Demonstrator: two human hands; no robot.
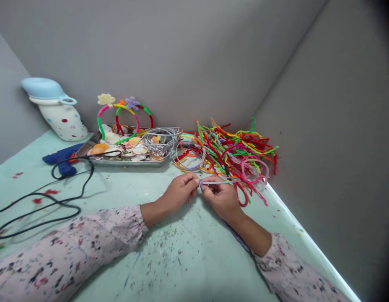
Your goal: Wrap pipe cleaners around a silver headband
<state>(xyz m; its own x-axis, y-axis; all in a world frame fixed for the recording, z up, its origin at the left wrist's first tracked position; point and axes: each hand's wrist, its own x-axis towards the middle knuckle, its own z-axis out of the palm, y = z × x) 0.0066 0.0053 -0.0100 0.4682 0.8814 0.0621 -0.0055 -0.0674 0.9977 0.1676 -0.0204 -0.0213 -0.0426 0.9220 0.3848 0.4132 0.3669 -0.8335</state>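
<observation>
Our left hand (182,191) and right hand (222,197) pinch a thin grey wire (216,182) between them, over the table (188,268), in front of the pipe cleaners (232,151).

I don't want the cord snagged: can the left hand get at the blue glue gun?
Probably yes: mostly open tabletop lies between the left hand and the blue glue gun. But black cord loops around the gun, and the hand seems busy pinching a pale strip.

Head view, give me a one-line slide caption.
Bare left hand at the tip of a thin grey wire in the bare right hand, near multicoloured fuzzy pipe cleaners.
</observation>
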